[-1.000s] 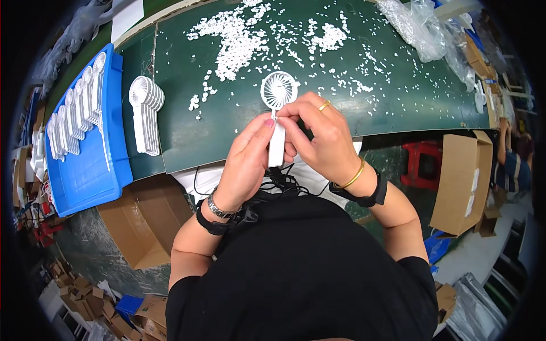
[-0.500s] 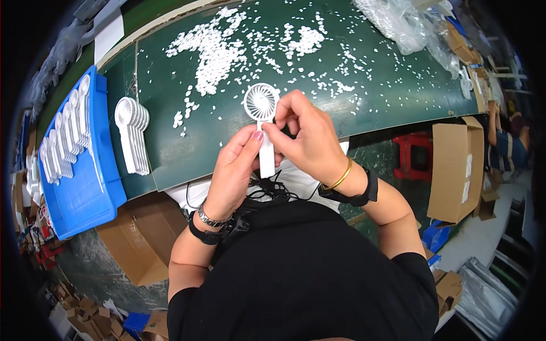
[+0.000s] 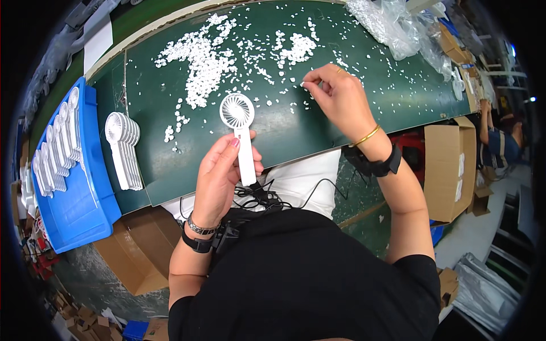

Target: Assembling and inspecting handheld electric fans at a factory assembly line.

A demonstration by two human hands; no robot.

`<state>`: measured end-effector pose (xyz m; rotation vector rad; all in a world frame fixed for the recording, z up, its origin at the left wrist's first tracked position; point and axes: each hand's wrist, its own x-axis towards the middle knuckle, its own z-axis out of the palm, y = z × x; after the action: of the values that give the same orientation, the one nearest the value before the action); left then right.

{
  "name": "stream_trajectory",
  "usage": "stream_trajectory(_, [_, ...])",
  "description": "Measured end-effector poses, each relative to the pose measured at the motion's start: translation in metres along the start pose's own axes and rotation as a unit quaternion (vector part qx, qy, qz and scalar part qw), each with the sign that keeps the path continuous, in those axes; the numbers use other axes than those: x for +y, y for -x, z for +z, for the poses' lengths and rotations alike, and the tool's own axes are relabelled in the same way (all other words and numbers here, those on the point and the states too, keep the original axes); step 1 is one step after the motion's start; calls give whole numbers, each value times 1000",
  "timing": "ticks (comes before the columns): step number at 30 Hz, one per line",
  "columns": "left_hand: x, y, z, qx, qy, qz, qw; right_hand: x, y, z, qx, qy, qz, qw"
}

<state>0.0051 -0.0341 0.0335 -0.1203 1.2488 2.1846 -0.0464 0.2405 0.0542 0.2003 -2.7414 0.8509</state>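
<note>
A white handheld fan shell [image 3: 237, 111] with a round slatted head is held by its handle in my left hand [image 3: 214, 177], at the table's near edge. The fingers are wrapped round the handle, head end pointing away from me. To the right, over the table, my right hand [image 3: 341, 103] is closed, thumb and forefinger pinched on a small white piece [image 3: 303, 84]. Many similar white pieces [image 3: 206, 77] lie scattered over the green tabletop [image 3: 270, 126], heaped thickest at the far left. They are too small for me to tell their kind.
On the left, a stack of fan shells [image 3: 124, 149] stands beside a blue tray [image 3: 77, 219] holding rows of more shells. Plastic bags [image 3: 392, 31] lie at the far right. Cardboard boxes [image 3: 448, 170] stand below the table; another person [image 3: 500, 139] is at the right.
My right hand has left the fan shell and moved right over the table, pinching a small white piece. My left hand keeps the shell, now slightly further left.
</note>
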Motion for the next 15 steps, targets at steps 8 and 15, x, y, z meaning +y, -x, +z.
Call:
stream_trajectory(8, [-1, -3, -1, 9, 1, -5, 1000, 16, -18, 19, -11, 61, -110, 992])
stream_trajectory(15, [0, -3, -2, 1, 4, -3, 1000, 1, -20, 7, -76, -178, 95, 976])
